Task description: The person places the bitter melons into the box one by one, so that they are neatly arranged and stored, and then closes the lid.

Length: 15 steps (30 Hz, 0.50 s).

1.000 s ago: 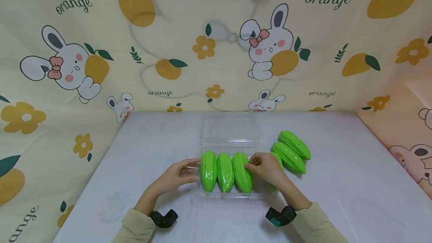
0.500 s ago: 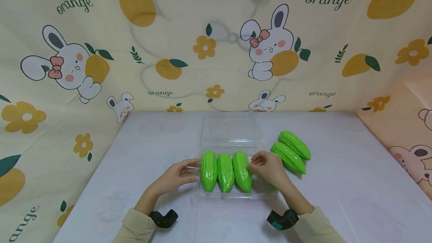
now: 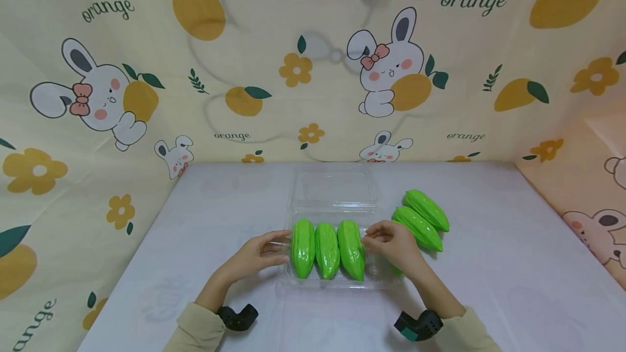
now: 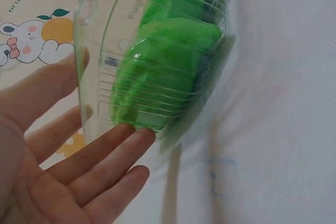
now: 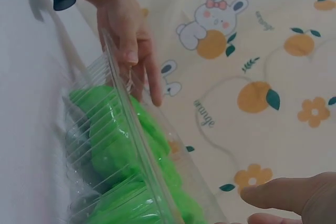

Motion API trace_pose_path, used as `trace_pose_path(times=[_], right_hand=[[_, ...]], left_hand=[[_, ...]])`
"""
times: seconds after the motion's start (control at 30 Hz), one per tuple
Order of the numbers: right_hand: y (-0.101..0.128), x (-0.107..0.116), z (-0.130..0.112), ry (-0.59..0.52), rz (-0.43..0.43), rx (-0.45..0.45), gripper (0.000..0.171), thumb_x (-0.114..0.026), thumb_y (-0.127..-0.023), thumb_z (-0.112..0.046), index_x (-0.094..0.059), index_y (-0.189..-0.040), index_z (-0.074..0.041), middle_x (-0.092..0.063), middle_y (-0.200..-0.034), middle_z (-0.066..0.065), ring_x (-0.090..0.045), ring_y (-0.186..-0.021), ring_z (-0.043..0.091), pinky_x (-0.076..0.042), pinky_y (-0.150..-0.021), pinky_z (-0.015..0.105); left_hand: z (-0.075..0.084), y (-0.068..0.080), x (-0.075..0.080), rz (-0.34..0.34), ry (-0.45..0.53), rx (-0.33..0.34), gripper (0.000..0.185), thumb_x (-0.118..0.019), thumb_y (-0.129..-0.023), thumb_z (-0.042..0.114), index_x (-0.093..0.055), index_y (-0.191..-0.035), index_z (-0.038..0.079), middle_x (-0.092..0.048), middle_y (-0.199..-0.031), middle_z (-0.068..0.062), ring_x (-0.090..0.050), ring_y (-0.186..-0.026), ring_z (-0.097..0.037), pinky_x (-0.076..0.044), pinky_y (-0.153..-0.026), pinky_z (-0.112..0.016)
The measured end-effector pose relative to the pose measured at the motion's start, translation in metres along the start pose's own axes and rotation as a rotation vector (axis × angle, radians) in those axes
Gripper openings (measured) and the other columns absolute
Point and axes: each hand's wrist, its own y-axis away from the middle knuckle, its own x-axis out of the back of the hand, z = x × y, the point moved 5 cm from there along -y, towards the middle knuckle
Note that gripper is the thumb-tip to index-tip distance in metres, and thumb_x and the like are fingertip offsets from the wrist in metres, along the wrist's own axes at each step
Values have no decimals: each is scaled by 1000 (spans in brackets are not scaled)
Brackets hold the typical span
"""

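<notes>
A clear plastic box (image 3: 323, 283) lies on the table with its lid folded back. Three glossy green, ridged, gourd-shaped vegetables, the left one (image 3: 303, 249), middle one (image 3: 327, 250) and right one (image 3: 351, 250), stand side by side in it. My left hand (image 3: 256, 257) rests at the box's left wall with fingers extended, as the left wrist view shows. Beside the right vegetable is my right hand (image 3: 393, 243), fingers loosely bent, holding nothing visible. In the right wrist view, its finger (image 5: 283, 193) is apart from the box. Under this hand, another green vegetable (image 3: 397, 271) is mostly hidden.
Two more green vegetables, the nearer one (image 3: 418, 228) and the farther one (image 3: 426, 209), lie to the right of the box. The clear lid (image 3: 333, 188) extends behind it. Patterned cloth (image 3: 264, 69) walls in the back and sides of the white table (image 3: 489, 265).
My right hand has drawn slightly right, away from the right vegetable in the box. The vegetable behind that hand has become more hidden. My left hand has stayed in place.
</notes>
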Motion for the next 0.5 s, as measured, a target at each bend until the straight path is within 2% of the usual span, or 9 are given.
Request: trace_pose_path(times=[0.3,0.5], right_hand=[[8,10,0,-83,11,-46,28,-70,-82,-16,-62,-99,4,-70,-89,15,-68,-72,13,-60,-65,28],[9,18,1,-115,10,-66,31,-69,-83,-16,-60,-101,6,-69,-84,7,-67,-71,10,-60,-65,27]], left_hand=[[0,0,0,3,1,-14,60,-65,-86,26,-41,-137,7,-52,-134,-20,-53,-121,-37,-50,-100,-38],[-2,0,1,10,6,-15,59,-66,-85,25,-43,-136,7,-51,-134,-19,-52,-121,-37,-48,-102,-42]])
